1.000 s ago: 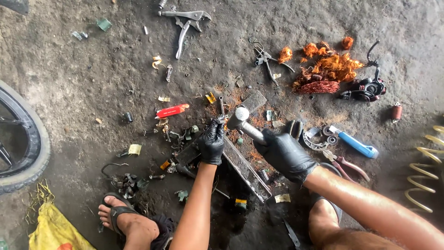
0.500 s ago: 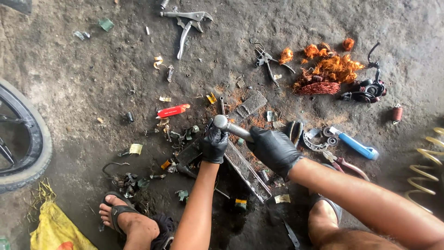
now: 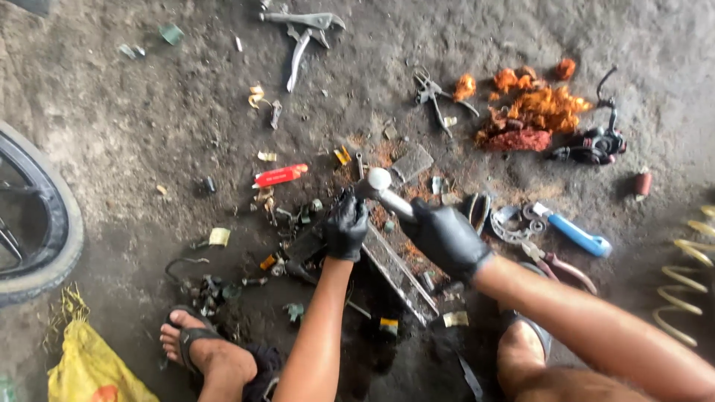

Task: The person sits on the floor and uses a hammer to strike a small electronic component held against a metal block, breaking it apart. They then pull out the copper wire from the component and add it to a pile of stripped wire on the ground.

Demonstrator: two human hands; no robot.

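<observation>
Both my hands wear black gloves. My right hand point(image 3: 447, 237) grips the handle of a small metal hammer point(image 3: 378, 181), whose rounded head sits just above and to the right of my left hand. My left hand point(image 3: 345, 228) presses down on a small dark part on the ground; what it pinches is hidden under the fingers. A long flat metal bar point(image 3: 402, 274) lies on the dirt between my forearms. My sandalled foot point(image 3: 199, 348) rests at the lower left.
Scattered on the dirt floor: a red-handled tool point(image 3: 280, 176), a large grey pliers-like tool point(image 3: 302, 30), orange rags point(image 3: 536, 112), a blue-handled tool point(image 3: 577, 234), a yellow coil spring point(image 3: 689, 275), a tyre point(image 3: 41, 223) at the left, a yellow bag point(image 3: 89, 368).
The hammer head swung down and left onto the spot by my left hand, then lifted back up to the right. My left hand stayed in place.
</observation>
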